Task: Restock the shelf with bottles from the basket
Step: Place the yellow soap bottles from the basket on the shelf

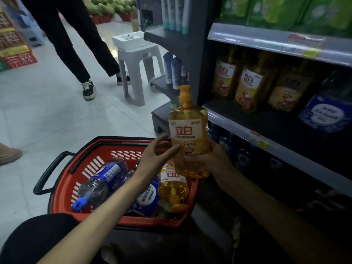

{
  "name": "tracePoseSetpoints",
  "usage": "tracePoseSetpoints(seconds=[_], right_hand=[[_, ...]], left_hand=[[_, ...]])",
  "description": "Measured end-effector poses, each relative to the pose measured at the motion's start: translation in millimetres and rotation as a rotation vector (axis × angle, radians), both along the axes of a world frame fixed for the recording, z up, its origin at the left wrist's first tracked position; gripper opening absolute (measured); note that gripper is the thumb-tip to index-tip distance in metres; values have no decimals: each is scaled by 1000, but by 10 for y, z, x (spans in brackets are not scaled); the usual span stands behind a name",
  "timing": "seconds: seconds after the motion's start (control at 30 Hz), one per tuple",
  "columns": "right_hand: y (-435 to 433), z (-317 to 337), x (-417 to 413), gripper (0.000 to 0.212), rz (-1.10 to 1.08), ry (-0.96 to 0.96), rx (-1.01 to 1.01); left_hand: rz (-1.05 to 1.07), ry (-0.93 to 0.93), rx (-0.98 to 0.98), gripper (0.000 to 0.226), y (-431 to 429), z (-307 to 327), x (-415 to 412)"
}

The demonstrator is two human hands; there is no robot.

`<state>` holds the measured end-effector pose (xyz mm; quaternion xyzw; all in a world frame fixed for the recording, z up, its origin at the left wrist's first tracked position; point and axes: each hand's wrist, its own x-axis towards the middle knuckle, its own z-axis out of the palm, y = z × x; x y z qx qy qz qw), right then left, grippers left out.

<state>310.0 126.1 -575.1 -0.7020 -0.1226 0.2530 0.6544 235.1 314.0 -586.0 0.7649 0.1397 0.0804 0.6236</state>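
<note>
**Shelf** (266,121): stands to the right of and beyond both hands. Its dark middle board lies above and to the right of the right hand. Three yellow shelf bottles (247,88) stand upright at the back of the board, well apart from the hands. A blue shelf bottle (323,113) stands to their right.

**Floor** (47,111): pale tiles, to the left of and beyond the left hand.

**Basket** (62,180): red with a black handle, on the floor below the left hand and forearm. Three bottles lie inside on their sides:
- A blue bottle (102,180) lies left of the left forearm.
- A second blue bottle (147,197) lies partly under that forearm.
- A yellow bottle (173,189) lies directly below both hands, pump end toward the camera.

**Stool** (137,73): grey, beyond the left hand and beside the shelf end, with a white tray (127,39) on top. A person's legs (76,50) in dark trousers stand to its left.

**Held bottle** (187,134): yellow with an orange pump, upright. It is above the basket's right rim and just left of the shelf board's front edge, clear of the shelf.

**Right hand** (207,161): grasps the held bottle's lower body from the right, fingers wrapped round it.

**Left hand** (158,155): released, fingers loosely extended, with a fingertip touching the held bottle's left side at label height.
</note>
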Motion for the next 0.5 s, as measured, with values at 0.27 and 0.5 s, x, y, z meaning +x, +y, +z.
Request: tracePoseSetpoints(seconds=[0.27, 0.5], right_hand=[[-411, -3, 32, 70, 11, 11, 70], [-774, -36, 46, 73, -122, -54, -25]], left_hand=[[-144, 14, -150, 54, -337, 2, 178], [-191, 6, -101, 53, -713, 101, 372]])
